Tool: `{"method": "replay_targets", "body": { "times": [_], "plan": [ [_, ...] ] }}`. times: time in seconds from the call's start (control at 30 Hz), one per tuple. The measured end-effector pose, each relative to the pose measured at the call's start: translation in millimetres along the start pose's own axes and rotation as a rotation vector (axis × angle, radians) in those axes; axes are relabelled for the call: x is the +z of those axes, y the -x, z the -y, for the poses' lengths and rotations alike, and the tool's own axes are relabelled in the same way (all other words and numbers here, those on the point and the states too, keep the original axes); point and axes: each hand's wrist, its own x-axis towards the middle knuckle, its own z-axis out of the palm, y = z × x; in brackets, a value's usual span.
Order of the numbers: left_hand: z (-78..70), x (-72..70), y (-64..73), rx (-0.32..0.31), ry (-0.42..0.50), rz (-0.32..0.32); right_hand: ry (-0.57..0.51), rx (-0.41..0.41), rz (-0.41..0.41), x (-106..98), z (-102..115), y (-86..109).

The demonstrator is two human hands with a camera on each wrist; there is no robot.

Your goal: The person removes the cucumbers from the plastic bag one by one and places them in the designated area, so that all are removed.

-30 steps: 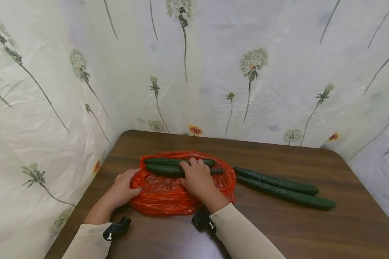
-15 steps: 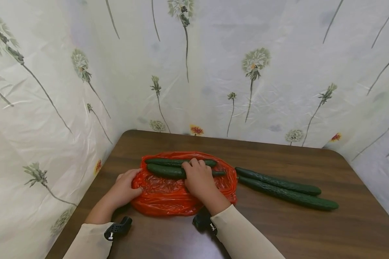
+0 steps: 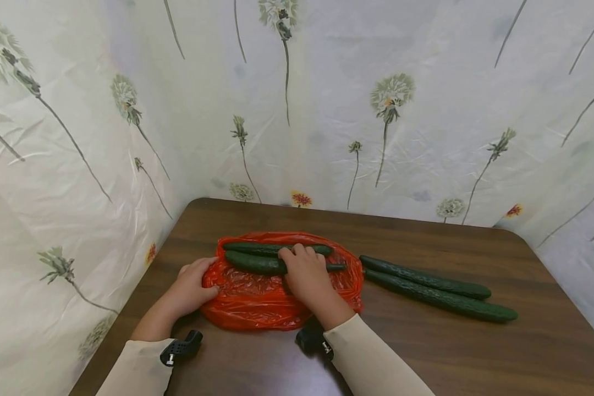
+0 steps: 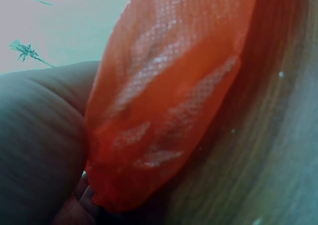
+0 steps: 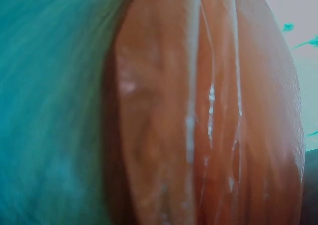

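A red plastic bag (image 3: pixel 254 316) lies spread open on the table, its mouth facing up. Two dark green cucumbers rest inside it, side by side: the rear cucumber (image 3: pixel 245 248) and the front cucumber (image 3: pixel 254 264). My right hand (image 3: pixel 308 278) reaches over the bag from the front and grips the front cucumber, whose thin end sticks out to the right of the fingers. At the bag's left rim, my left hand (image 3: pixel 190 289) holds the plastic with the thumb on the near side. Both wrist views are filled mostly by red film.
Right of the bag, two more cucumbers lie together at a slant, the upper cucumber (image 3: pixel 425 278) and the lower cucumber (image 3: pixel 440 298). The brown wooden table (image 3: pixel 411 357) meets a flower-patterned sheet (image 3: pixel 322 137) at its back and left.
The whole scene has shifted very slightly to the right in the head view. Both hands keep their hold on the bag and the front cucumber.
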Motion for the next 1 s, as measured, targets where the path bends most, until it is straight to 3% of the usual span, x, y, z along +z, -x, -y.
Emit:
{"method": "replay_targets", "body": {
  "times": [0.43, 1.0],
  "plan": [
    [-0.8, -0.6, 2.3, -0.003, 0.002, 0.008, 0.037, -0.075, -0.049, 0.8, -5.6, 5.4],
    [0.2, 1.1, -0.3, -0.017, 0.007, 0.016, 0.037, -0.07, -0.103, -5.7, -13.1, 11.5]
  ]
}}
